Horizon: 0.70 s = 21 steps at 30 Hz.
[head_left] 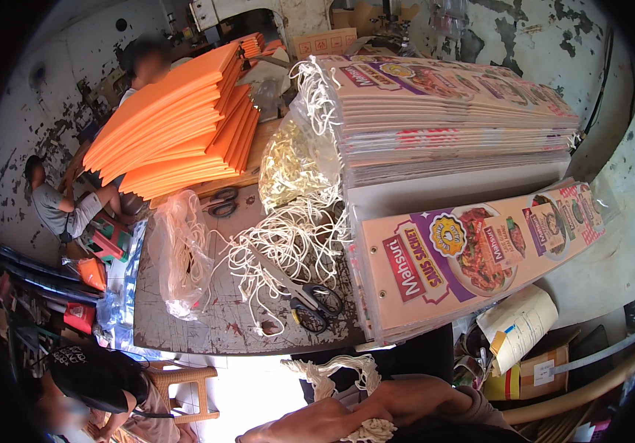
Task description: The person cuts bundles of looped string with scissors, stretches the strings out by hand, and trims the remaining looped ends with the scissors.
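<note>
At the bottom of the view, my left hand (314, 422) and my right hand (413, 397) are close together, fingers closed around a bundle of white cord (343, 367). One end of the bundle loops up above my hands, and another part shows below them. The fingertips are partly hidden. Beyond my hands, on the worn dark table (184, 336), lies a loose tangle of white cords (269, 258). Scissors with black handles (314, 304) rest on that tangle. To its left is a clear plastic bag of pale cord (183, 255).
Printed banners in plastic (472, 258) overhang the table's front edge; a tall stack of them (458, 111) stands behind. Orange folded sheets (177, 125) are piled at the back left, near a second pair of scissors (221, 203) and a bag of yellowish pieces (292, 166). Several other people sit at left.
</note>
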Available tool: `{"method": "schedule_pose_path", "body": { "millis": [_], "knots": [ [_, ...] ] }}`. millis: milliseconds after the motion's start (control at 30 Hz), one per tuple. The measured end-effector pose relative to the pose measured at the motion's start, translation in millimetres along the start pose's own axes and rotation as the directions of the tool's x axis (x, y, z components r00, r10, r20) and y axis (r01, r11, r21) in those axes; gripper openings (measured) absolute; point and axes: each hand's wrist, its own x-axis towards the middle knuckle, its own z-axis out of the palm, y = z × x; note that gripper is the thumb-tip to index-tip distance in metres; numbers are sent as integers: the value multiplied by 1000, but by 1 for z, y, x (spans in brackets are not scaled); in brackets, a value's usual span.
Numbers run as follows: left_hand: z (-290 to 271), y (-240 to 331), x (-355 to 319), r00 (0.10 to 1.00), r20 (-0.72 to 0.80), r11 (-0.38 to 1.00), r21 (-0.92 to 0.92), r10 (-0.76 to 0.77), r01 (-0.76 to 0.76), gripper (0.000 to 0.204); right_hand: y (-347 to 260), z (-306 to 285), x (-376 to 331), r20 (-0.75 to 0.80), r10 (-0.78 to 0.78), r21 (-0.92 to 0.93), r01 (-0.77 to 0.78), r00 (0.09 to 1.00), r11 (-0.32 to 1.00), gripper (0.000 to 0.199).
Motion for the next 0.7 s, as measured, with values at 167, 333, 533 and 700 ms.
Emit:
{"method": "schedule_pose_path", "body": {
  "millis": [167, 333, 533, 700],
  "knots": [
    [-2, 4, 5, 999, 32, 1000, 2, -23, 23, 34, -4, 0, -1, -50, -7, -18, 6, 999, 1000, 32],
    [-1, 2, 5, 997, -46, 998, -37, 58, -60, 33, -12, -1, 1, -123, -29, 25, 32, 992, 999, 35],
    [-2, 3, 5, 1000, 25, 996, -88, -16, 18, 32, 6, 2, -6, -3, 134, -67, -134, 991, 989, 35],
    [-3, 3, 4, 998, 22, 995, -71, -62, 63, 30, 23, 6, -10, -12, 108, -83, -108, 994, 991, 36]
  ]
}}
